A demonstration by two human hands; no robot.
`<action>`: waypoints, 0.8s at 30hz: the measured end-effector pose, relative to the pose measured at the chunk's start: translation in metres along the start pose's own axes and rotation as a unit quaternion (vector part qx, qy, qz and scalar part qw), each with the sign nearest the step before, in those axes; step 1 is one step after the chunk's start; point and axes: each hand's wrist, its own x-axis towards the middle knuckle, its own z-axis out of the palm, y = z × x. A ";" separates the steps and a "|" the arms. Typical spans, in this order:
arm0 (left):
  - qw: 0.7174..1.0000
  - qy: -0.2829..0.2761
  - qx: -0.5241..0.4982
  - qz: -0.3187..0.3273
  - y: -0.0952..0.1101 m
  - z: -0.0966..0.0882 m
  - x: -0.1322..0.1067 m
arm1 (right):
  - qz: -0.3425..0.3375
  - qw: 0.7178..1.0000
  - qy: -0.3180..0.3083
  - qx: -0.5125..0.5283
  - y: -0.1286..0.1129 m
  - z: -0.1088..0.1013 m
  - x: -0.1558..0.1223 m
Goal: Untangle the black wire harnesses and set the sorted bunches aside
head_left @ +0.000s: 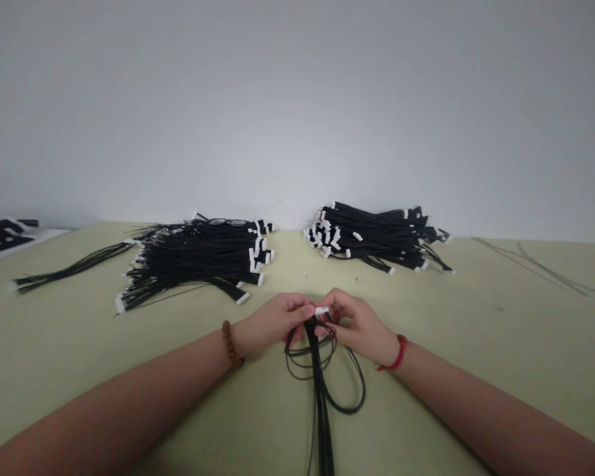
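Tabletop (500, 324): left hand (270, 324) and right hand (359, 325) pinch wire bundle (322, 396) running nearward.

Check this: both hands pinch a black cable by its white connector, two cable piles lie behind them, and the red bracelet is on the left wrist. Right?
No. The head view shows the red bracelet on the right wrist; the left wrist wears brown beads. The rest stands.

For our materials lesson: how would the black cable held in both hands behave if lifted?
Probably floppy: the cable curls in loose loops on the table. Likely light: fingers alone pinch its white plug. Unlikely to roll; it lies flat.
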 end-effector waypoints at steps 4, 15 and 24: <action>0.999 0.013 0.047 0.022 -0.010 0.004 0.006 | 0.022 0.999 0.024 -0.010 0.000 0.004 0.002; 0.996 0.015 0.086 0.021 -0.010 0.001 0.006 | 0.082 0.990 -0.035 0.108 0.008 0.000 0.009; 0.992 0.027 0.121 -0.008 0.001 0.010 -0.002 | 0.170 0.958 -0.127 0.193 0.009 -0.005 0.015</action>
